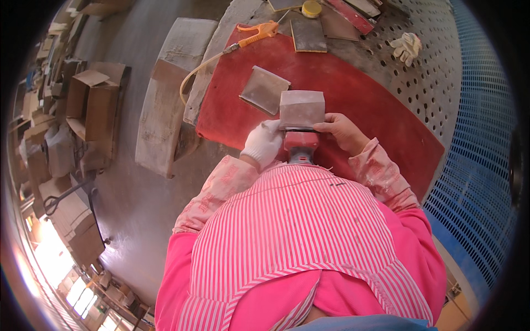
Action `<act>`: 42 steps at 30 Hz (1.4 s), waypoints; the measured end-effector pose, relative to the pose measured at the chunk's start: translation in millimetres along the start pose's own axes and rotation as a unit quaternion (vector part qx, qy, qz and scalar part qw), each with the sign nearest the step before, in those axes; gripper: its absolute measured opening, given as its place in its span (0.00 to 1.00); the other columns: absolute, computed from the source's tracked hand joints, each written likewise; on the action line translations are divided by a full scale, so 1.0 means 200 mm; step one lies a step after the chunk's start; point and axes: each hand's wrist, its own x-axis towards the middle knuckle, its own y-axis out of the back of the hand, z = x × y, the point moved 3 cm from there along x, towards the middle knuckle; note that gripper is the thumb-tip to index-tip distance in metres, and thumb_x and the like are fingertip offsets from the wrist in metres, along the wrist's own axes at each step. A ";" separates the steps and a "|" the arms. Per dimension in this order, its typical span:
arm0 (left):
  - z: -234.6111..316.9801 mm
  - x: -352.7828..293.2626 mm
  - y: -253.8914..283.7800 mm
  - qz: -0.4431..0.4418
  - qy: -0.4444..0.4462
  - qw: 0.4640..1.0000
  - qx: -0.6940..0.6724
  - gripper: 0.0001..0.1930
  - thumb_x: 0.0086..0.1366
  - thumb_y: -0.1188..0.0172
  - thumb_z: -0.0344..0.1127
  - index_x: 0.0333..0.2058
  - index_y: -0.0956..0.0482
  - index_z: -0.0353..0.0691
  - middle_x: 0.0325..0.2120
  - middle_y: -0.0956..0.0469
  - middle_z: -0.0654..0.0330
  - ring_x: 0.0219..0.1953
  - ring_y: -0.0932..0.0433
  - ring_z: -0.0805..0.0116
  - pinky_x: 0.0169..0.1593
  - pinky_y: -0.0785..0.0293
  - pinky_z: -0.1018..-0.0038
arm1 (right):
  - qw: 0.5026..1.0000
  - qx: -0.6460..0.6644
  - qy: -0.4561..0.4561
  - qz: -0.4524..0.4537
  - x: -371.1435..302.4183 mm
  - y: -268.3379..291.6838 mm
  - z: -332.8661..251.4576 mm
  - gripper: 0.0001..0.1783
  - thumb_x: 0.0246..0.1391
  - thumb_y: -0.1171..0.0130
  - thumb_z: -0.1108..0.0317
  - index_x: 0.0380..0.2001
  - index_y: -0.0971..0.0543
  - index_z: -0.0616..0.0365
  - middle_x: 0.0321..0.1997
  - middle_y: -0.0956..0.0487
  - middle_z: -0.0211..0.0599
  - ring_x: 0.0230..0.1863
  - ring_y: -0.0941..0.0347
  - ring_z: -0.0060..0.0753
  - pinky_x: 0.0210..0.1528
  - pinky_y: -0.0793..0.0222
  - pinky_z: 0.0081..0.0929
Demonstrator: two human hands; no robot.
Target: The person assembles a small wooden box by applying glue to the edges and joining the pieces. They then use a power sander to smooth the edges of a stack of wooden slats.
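A dusty grey block-like piece (302,108) is held between my two hands in front of my apron. My left hand (263,140), in a white glove, is closed at its left lower edge. With bare fingers, my right hand (345,132) pinches the right lower edge. Just below the piece sits a red and grey power tool (301,144) that looks like a sander; the piece's near edge appears to meet its top. A flat grey plate (265,90) lies on the red mat (364,105), left of the piece.
An orange air blow gun (258,34) with a hose lies at the mat's far left edge. Beyond are a dark sanding pad (308,36), a yellow round tin (311,9) and a white glove (406,48) on perforated metal. Cardboard boxes (96,102) stand left; blue mesh (475,143) runs right.
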 end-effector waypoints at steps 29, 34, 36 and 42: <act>0.43 -0.02 -0.07 -0.113 -0.201 0.971 0.072 0.26 0.73 0.40 0.46 0.64 0.27 0.42 0.44 0.15 0.50 0.46 0.14 0.50 0.54 0.20 0.60 | 0.916 0.357 0.091 0.160 -0.29 -0.01 0.25 0.22 0.71 0.45 0.50 0.55 0.25 0.57 0.37 0.19 0.41 0.30 0.18 0.40 0.39 0.15 0.33; 0.39 0.08 -0.08 -0.098 -0.171 0.943 0.267 0.21 0.74 0.43 0.45 0.61 0.22 0.46 0.48 0.14 0.46 0.51 0.17 0.41 0.54 0.22 0.52 | 0.913 0.400 -0.033 0.068 -0.23 -0.23 0.54 0.25 0.72 0.48 0.49 0.53 0.20 0.60 0.42 0.15 0.46 0.41 0.16 0.46 0.43 0.16 0.44; 0.32 0.10 -0.10 -0.139 -0.181 0.920 0.319 0.21 0.74 0.44 0.46 0.61 0.20 0.46 0.47 0.14 0.47 0.50 0.16 0.42 0.54 0.21 0.53 | 0.970 0.212 -0.043 0.115 -0.22 -0.24 0.62 0.25 0.73 0.49 0.49 0.51 0.18 0.62 0.43 0.14 0.47 0.43 0.15 0.46 0.44 0.17 0.43; 0.17 0.05 -0.11 -0.106 -0.167 0.959 0.204 0.21 0.75 0.42 0.41 0.63 0.19 0.46 0.47 0.13 0.47 0.50 0.15 0.46 0.54 0.19 0.61 | 0.926 -0.177 0.227 0.242 -0.31 -0.06 0.45 0.16 0.64 0.30 0.60 0.40 0.18 0.63 0.40 0.14 0.48 0.43 0.16 0.38 0.46 0.21 0.39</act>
